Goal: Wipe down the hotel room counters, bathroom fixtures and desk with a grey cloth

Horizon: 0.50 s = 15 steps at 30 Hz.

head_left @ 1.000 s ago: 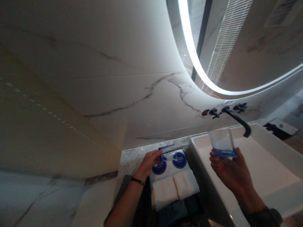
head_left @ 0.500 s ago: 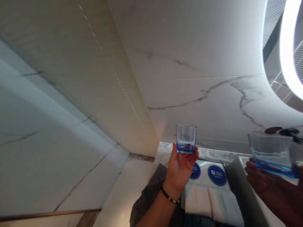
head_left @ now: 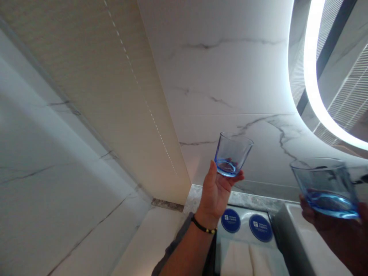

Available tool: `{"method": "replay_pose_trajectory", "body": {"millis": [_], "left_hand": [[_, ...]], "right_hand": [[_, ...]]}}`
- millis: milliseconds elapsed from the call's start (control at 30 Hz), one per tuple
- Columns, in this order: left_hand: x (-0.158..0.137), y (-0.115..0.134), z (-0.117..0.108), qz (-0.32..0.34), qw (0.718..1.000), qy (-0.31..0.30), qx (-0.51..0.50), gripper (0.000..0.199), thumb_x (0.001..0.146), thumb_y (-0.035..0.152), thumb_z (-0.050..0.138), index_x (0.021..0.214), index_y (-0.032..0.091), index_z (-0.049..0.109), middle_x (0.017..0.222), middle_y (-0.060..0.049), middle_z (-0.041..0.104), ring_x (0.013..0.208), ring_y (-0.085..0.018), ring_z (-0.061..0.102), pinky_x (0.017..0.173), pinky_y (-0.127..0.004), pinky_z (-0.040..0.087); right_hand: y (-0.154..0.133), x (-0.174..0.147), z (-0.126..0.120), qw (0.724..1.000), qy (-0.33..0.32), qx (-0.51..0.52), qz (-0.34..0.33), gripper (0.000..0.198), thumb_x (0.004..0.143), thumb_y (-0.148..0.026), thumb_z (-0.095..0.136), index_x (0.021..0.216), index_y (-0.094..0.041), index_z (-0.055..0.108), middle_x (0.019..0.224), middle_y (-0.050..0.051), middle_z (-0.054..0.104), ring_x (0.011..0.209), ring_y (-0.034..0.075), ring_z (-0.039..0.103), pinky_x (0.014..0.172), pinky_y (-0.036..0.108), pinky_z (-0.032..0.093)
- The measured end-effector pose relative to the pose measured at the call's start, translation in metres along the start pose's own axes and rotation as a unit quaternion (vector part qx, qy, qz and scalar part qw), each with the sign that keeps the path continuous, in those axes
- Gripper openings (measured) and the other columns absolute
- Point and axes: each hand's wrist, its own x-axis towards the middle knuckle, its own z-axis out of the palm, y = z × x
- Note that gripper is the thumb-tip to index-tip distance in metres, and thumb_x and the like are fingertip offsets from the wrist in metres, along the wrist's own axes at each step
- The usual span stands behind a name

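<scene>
My left hand [head_left: 217, 191] grips a clear drinking glass [head_left: 232, 151] with a blue-tinted bottom, fingers around its base. The glass leans a little to the right. A dark beaded bracelet circles the left wrist. At the right edge, my right hand [head_left: 330, 234] holds a second glass [head_left: 324, 184] of the same kind by its lower part, close to the camera and partly in shadow. Below the left glass, two round blue coasters [head_left: 230, 220] with white print lie on a white tray [head_left: 243, 214], with folded white towels [head_left: 247, 257] in front.
A white basin [head_left: 304, 218] stands to the right of the tray. Behind is a marble-veined wall [head_left: 224, 92] with a round lit mirror [head_left: 312, 73] at the upper right. A beige panel [head_left: 123, 99] and a pale stone wall [head_left: 71, 184] fill the left.
Both glasses have tilted, so more of their blue bottoms shows. The left glass sits higher in view. The view has shifted, showing more of the mirror and both coasters fully.
</scene>
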Motion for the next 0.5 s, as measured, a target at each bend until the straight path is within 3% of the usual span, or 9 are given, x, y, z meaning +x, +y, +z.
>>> {"method": "replay_pose_trajectory", "body": {"millis": [67, 100, 167, 233, 267, 333, 400, 500], "left_hand": [[0.003, -0.003, -0.025, 0.037, 0.983, 0.037, 0.177, 0.049, 0.075, 0.054, 0.07, 0.102, 0.013, 0.065, 0.095, -0.008, 0.068, 0.084, -0.019, 0.064, 0.078, -0.033, 0.052], [0.004, -0.007, -0.038, 0.045, 0.954, 0.054, 0.291, 0.049, 0.071, 0.049, 0.074, 0.104, 0.014, 0.065, 0.095, -0.007, 0.067, 0.085, -0.019, 0.063, 0.078, -0.033, 0.052], [0.007, -0.02, -0.064, 0.048, 0.845, 0.06, 0.53, 0.051, 0.064, 0.036, 0.079, 0.108, 0.015, 0.064, 0.1, -0.007, 0.065, 0.091, -0.021, 0.06, 0.085, -0.035, 0.049], [0.008, -0.04, -0.085, 0.042, 0.703, 0.02, 0.71, 0.052, 0.061, 0.028, 0.078, 0.11, 0.015, 0.064, 0.105, -0.009, 0.062, 0.102, -0.025, 0.056, 0.093, -0.038, 0.046], [0.007, -0.052, -0.093, 0.031, 0.641, -0.013, 0.767, 0.051, 0.062, 0.026, 0.076, 0.11, 0.015, 0.064, 0.106, -0.01, 0.061, 0.105, -0.026, 0.054, 0.095, -0.038, 0.045], [0.004, -0.078, -0.107, -0.007, 0.553, -0.074, 0.83, 0.046, 0.065, 0.027, 0.072, 0.108, 0.014, 0.064, 0.105, -0.011, 0.06, 0.107, -0.028, 0.052, 0.093, -0.038, 0.046], [-0.001, -0.101, -0.117, -0.036, 0.5, -0.117, 0.857, 0.041, 0.068, 0.028, 0.068, 0.106, 0.014, 0.063, 0.102, -0.012, 0.06, 0.104, -0.027, 0.053, 0.09, -0.037, 0.048], [-0.005, -0.126, -0.13, -0.041, 0.469, -0.145, 0.87, 0.042, 0.071, 0.028, 0.066, 0.11, 0.013, 0.061, 0.107, -0.012, 0.058, 0.105, -0.028, 0.051, 0.091, -0.038, 0.048]], "right_hand": [[-0.001, -0.005, 0.003, 0.993, 0.003, -0.105, 0.05, 0.052, 0.075, -0.072, 0.056, 0.094, -0.024, 0.061, 0.085, 0.008, 0.068, 0.072, 0.027, 0.064, 0.061, 0.041, 0.051], [0.004, -0.005, 0.005, 0.98, -0.018, -0.19, 0.061, 0.053, 0.069, -0.072, 0.062, 0.091, -0.023, 0.06, 0.078, 0.006, 0.066, 0.067, 0.025, 0.061, 0.06, 0.039, 0.048], [0.022, -0.004, 0.009, 0.925, -0.09, -0.367, 0.048, 0.056, 0.065, -0.072, 0.066, 0.089, -0.021, 0.058, 0.072, 0.003, 0.062, 0.065, 0.024, 0.059, 0.059, 0.036, 0.044], [0.048, -0.002, 0.017, 0.864, -0.149, -0.481, 0.022, 0.053, 0.069, -0.067, 0.066, 0.091, -0.02, 0.055, 0.079, 0.004, 0.062, 0.073, 0.025, 0.06, 0.063, 0.035, 0.042], [0.06, -0.002, 0.022, 0.834, -0.174, -0.523, 0.012, 0.05, 0.072, -0.063, 0.066, 0.094, -0.019, 0.054, 0.085, 0.006, 0.063, 0.079, 0.026, 0.061, 0.065, 0.035, 0.043], [0.081, -0.004, 0.034, 0.773, -0.217, -0.596, 0.002, 0.045, 0.077, -0.053, 0.066, 0.101, -0.017, 0.053, 0.097, 0.009, 0.063, 0.088, 0.026, 0.062, 0.068, 0.034, 0.044], [0.093, -0.004, 0.045, 0.727, -0.25, -0.64, -0.004, 0.042, 0.08, -0.048, 0.066, 0.103, -0.015, 0.052, 0.1, 0.011, 0.062, 0.091, 0.027, 0.062, 0.07, 0.033, 0.045], [0.099, -0.001, 0.058, 0.698, -0.274, -0.662, -0.011, 0.039, 0.08, -0.044, 0.068, 0.099, -0.013, 0.054, 0.098, 0.012, 0.062, 0.091, 0.028, 0.062, 0.072, 0.034, 0.045]]}}
